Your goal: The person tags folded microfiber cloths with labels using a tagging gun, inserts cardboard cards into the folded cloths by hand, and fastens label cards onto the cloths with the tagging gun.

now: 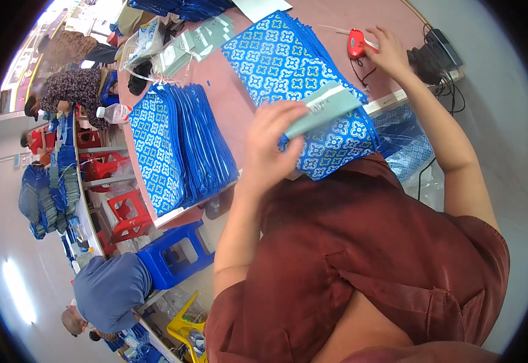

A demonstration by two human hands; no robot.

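My left hand (273,145) pinches the near left end of a pale green card (324,109) with a white strip and dark print. The card lies slanted over a stack of blue-and-white patterned fabric pieces (282,60), close to my body. Farther right, my right hand (392,55) is stretched over the table with its fingers apart. Its fingertips are beside a red glue gun (356,43), and whether they touch it I cannot tell. A thin white stick points left from the gun, and a dark cord lies below it.
Left on the pink table (239,115) stands another blue patterned stack (182,145), with a plastic bottle (115,113) beside it. More pale green cards (197,45) lie beyond. A black adapter (445,48) sits far right. Stools (176,254) and other people are at left.
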